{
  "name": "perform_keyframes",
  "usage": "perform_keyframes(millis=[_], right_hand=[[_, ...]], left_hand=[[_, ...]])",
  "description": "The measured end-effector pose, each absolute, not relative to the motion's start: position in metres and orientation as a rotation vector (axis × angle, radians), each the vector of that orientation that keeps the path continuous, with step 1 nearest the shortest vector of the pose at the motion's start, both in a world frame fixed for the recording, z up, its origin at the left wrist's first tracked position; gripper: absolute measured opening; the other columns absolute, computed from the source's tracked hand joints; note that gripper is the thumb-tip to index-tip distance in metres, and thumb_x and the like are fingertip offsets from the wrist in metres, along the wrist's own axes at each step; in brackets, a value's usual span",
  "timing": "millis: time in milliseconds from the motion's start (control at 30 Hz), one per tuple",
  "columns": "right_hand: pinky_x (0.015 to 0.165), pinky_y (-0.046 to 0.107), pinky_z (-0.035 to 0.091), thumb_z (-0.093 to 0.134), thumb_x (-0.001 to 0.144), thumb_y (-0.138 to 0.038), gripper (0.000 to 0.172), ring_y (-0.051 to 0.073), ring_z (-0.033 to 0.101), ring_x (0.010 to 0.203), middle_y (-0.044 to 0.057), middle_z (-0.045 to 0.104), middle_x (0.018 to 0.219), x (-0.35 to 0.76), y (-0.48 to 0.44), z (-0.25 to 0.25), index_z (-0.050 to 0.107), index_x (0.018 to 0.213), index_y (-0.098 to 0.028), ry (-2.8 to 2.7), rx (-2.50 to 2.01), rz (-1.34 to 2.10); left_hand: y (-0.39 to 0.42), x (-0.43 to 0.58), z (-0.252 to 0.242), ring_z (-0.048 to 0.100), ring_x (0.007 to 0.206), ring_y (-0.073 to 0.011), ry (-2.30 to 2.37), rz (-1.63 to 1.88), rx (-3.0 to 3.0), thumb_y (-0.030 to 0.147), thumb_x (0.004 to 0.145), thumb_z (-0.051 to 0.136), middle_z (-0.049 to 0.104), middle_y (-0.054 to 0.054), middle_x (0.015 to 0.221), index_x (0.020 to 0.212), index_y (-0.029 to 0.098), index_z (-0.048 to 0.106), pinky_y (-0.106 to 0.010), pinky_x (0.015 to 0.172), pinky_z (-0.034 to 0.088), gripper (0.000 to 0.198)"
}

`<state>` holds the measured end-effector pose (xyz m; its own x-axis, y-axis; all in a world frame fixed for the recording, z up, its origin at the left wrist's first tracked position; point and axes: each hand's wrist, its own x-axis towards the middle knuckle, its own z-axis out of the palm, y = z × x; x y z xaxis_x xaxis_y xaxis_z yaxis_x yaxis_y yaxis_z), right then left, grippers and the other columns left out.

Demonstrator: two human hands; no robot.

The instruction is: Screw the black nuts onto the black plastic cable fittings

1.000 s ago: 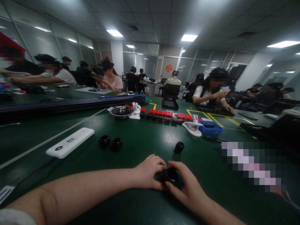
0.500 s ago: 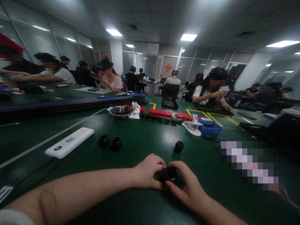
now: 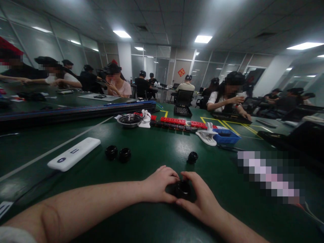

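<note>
Both of my hands are around a black ring-shaped part point(image 3: 183, 189) on the green tabletop point(image 3: 152, 153). My left hand point(image 3: 162, 184) grips its left side, fingers curled behind and thumb in front. From the right, my right hand point(image 3: 202, 199) curves about the same part with thumb and fingers spread round it; whether its fingertips press on it is hard to tell. A similar black part point(image 3: 192, 157) stands beyond my hands. Two more, a left one point(image 3: 111, 152) and a right one point(image 3: 125, 155), sit side by side further left.
A white power bank point(image 3: 74, 154) with a cable lies at the left. Behind are a metal bowl point(image 3: 129, 120), red blocks point(image 3: 172, 120), a white clamp point(image 3: 207, 136) and a blue bin point(image 3: 227, 136). A blurred-out object point(image 3: 268, 177) lies right. People sit at tables beyond.
The black part between my hands looks slightly more upright, and my right hand has shifted a little to the left. The whole view has moved slightly.
</note>
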<state>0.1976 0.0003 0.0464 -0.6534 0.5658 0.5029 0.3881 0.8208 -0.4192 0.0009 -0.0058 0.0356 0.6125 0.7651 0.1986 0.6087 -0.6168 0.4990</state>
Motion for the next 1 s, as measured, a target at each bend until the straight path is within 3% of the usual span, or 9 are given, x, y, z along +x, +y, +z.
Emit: perform_keyframes(millis=[167,433,533,767,1000], right_hand=[[0.074,0.034,0.049,0.051,0.075,-0.016,0.040,0.020,0.055,0.087,0.008,0.054,0.098,0.1981,-0.0024,0.0478,0.039,0.112,-0.021,-2.276,-0.597,0.413],[0.089,0.045,0.041,0.057,0.071,-0.026,0.059,0.028,0.046,0.107,0.014,0.046,0.117,0.2001,-0.0011,0.0479,0.032,0.124,-0.016,-2.335,-0.646,0.374],[0.083,0.044,0.045,0.065,0.068,-0.032,0.062,0.028,0.050,0.099,0.014,0.050,0.110,0.1986,-0.0003,0.0463,0.035,0.121,-0.015,-2.336,-0.771,0.403],[0.078,0.035,0.047,0.054,0.071,-0.015,0.047,0.020,0.054,0.090,0.008,0.055,0.102,0.1992,-0.0023,0.0473,0.039,0.115,-0.019,-2.294,-0.610,0.485],[0.088,0.043,0.041,0.058,0.068,-0.022,0.060,0.027,0.048,0.105,0.013,0.049,0.117,0.1969,-0.0029,0.0528,0.034,0.123,-0.016,-2.393,-0.638,0.483]], left_hand=[[-0.0065,0.0016,0.0362,0.047,0.105,-0.0254,1.112,0.582,2.452,0.041,0.065,0.070,0.055,-0.006,0.109,0.105,0.020,0.056,-0.047,0.099,0.024,0.047],[-0.0066,0.0027,0.0383,0.047,0.105,-0.0246,1.103,0.563,2.464,0.041,0.067,0.069,0.054,-0.006,0.110,0.104,0.020,0.057,-0.043,0.098,0.027,0.044],[-0.0057,0.0030,0.0382,0.047,0.103,-0.0240,1.102,0.556,2.474,0.040,0.067,0.069,0.055,-0.006,0.108,0.102,0.020,0.058,-0.040,0.096,0.030,0.042],[-0.0050,0.0039,0.0390,0.047,0.101,-0.0236,1.097,0.567,2.479,0.034,0.066,0.069,0.054,-0.006,0.107,0.104,0.020,0.057,-0.040,0.095,0.030,0.043],[-0.0049,0.0027,0.0368,0.044,0.108,-0.0256,1.114,0.520,2.434,0.039,0.067,0.068,0.052,-0.006,0.114,0.109,0.022,0.055,-0.046,0.101,0.021,0.047]])
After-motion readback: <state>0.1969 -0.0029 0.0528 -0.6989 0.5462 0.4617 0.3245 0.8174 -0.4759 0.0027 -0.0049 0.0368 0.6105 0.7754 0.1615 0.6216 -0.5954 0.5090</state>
